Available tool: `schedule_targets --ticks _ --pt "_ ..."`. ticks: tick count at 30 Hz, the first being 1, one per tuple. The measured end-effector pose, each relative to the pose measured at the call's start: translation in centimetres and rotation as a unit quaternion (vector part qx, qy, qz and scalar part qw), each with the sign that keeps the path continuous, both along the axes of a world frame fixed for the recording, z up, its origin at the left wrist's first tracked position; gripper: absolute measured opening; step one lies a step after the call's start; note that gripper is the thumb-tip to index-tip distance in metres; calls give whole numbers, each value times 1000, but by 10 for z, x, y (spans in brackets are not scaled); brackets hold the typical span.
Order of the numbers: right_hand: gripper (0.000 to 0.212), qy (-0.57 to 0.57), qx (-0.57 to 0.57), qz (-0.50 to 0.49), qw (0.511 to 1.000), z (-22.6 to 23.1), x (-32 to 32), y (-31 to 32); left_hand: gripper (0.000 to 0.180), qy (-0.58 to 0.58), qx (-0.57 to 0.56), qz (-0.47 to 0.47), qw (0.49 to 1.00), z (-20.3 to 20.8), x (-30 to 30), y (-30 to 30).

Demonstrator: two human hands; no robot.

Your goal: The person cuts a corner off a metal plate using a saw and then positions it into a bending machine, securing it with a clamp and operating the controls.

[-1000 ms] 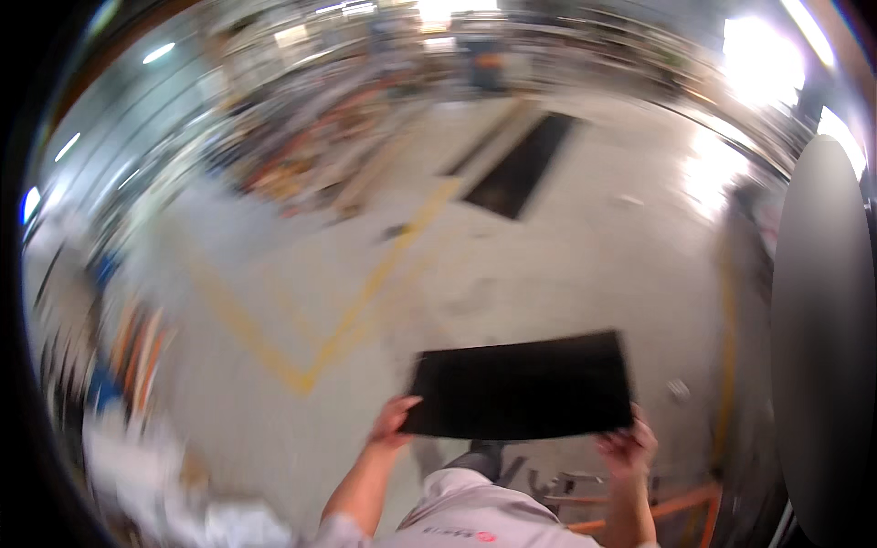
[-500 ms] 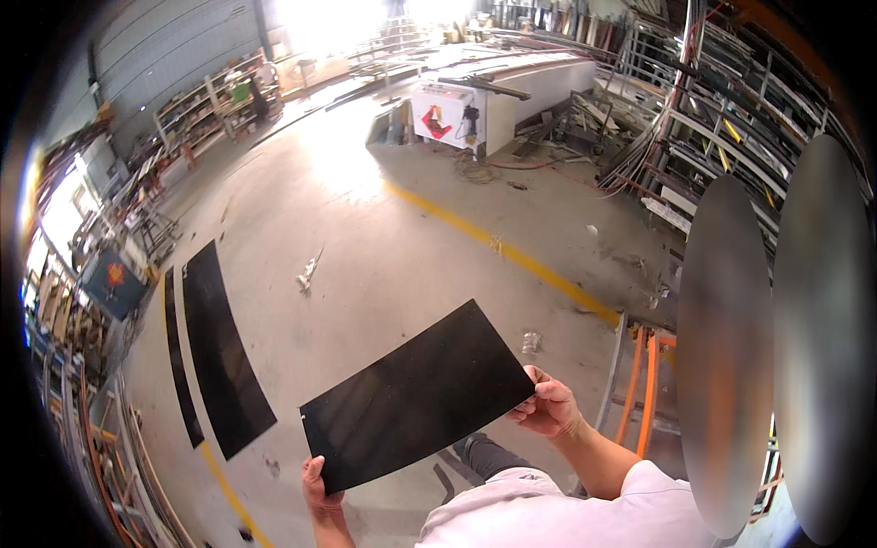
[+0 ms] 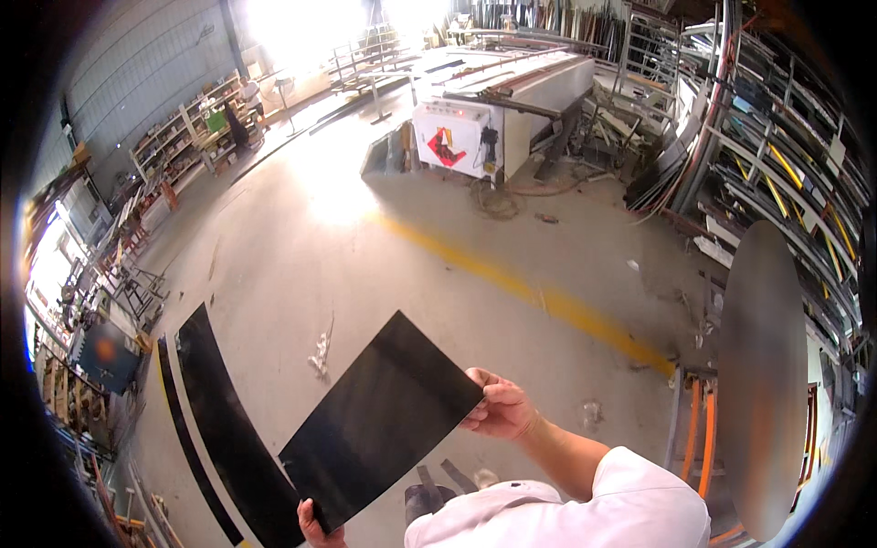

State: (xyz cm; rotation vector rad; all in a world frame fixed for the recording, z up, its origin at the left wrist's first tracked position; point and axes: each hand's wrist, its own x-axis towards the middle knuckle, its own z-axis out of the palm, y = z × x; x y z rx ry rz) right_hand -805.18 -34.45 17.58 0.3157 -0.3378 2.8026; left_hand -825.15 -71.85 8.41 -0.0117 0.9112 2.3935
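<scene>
A flat black rectangular sheet [image 3: 379, 420] is held up in front of me by both hands, tilted so its right end lies higher. My left hand [image 3: 318, 524] grips its lower left corner, the thumb showing along the edge. At the right corner, my right hand [image 3: 501, 406] pinches the sheet between thumb and fingers. Down on the floor to the left lies a long wide black strip [image 3: 224, 420], partly covered by the held sheet's near corner. Beside it runs a narrower black strip [image 3: 187, 438].
A yellow line [image 3: 512, 283] crosses the grey floor. Ahead stands a white machine [image 3: 454, 137] with a red mark. Racks of long profiles [image 3: 776, 155] rise on the right, near an orange-legged stand [image 3: 699, 429]. Clear crumpled wrap [image 3: 320, 354] lies on the floor. Shelves [image 3: 174, 142] line the far left.
The held sheet has shifted left and turned more steeply, both hands still on it. The view has tilted, so the floor strips and the machine sit lower in the picture.
</scene>
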Motion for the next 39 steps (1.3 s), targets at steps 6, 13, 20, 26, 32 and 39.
schedule_targets --ticks 6,13,20,26,32,39 --pt "7 31 48 32 998 -20 -181 93 26 -98 -129 55 985 -29 -189 80" --pt "14 23 51 -102 993 18 -370 206 39 59 27 -76 995 -36 -441 263" --pt "4 -378 202 -512 745 8 -486 351 17 183 -14 -34 982 88 -666 448" --pt "9 -533 375 -586 482 -50 -655 467 18 573 -276 -129 761 112 -847 551" --pt "60 -337 724 -357 486 -10 -940 567 12 713 -335 -244 566 182 -971 688" --pt "59 -190 766 -133 599 -21 -1183 666 22 718 -359 -237 547 167 -1155 797"
